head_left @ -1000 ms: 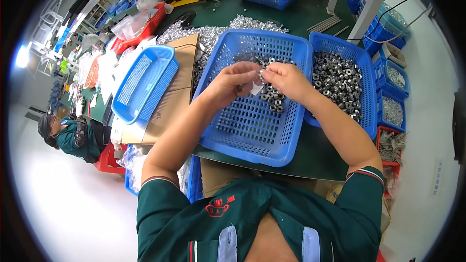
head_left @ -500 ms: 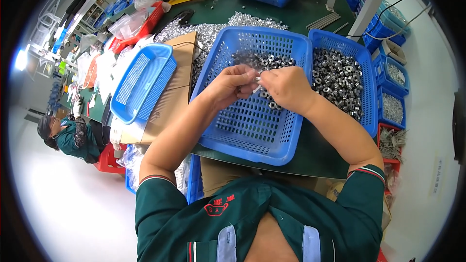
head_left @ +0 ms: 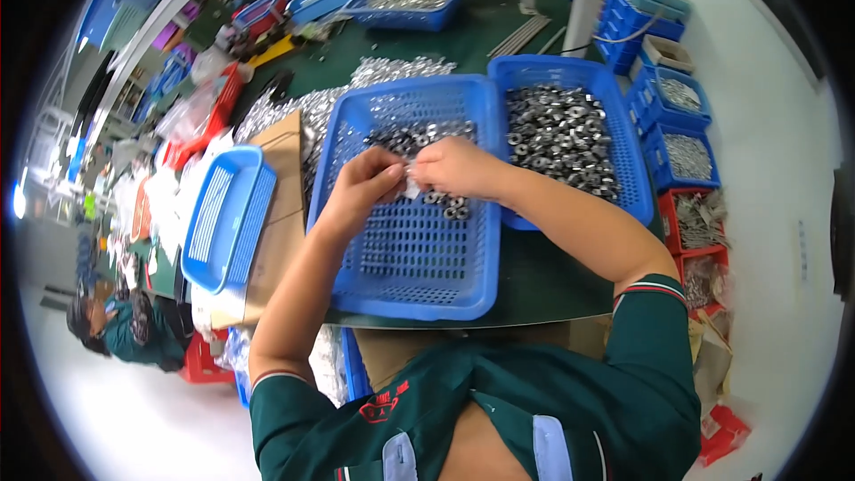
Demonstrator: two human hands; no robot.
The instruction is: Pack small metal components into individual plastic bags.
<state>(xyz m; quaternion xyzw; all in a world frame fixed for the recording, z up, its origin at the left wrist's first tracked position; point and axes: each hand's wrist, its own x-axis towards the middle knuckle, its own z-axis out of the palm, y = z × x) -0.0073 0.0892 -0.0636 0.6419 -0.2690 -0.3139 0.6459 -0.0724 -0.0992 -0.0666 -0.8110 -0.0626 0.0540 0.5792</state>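
My left hand (head_left: 363, 183) and my right hand (head_left: 456, 167) meet above a large blue perforated basket (head_left: 405, 308). Both are closed, fingertips pinched together around a small whitish, shiny piece (head_left: 411, 187). Its kind is too blurred to make out, and the fingers cover part of it. Beneath and beside the hands, loose dark and silver metal nuts (head_left: 452, 208) lie in the basket's middle and far part. To the right stands a second blue basket (head_left: 639, 180), holding a thick layer of similar metal nuts (head_left: 561, 135).
Shiny small metal parts (head_left: 289, 116) are heaped on the green table behind the basket. A light blue basket (head_left: 200, 258) rests on cardboard (head_left: 280, 174) at left. Metal rods (head_left: 518, 36) lie near a post (head_left: 588, 4). Stacked blue bins (head_left: 655, 156) stand right. A co-worker (head_left: 134, 330) sits far left.
The whole view has shifted, so the baskets and hands appear farther left and slightly lower. My hands stay together over the basket, fingertips still pinched on the small piece.
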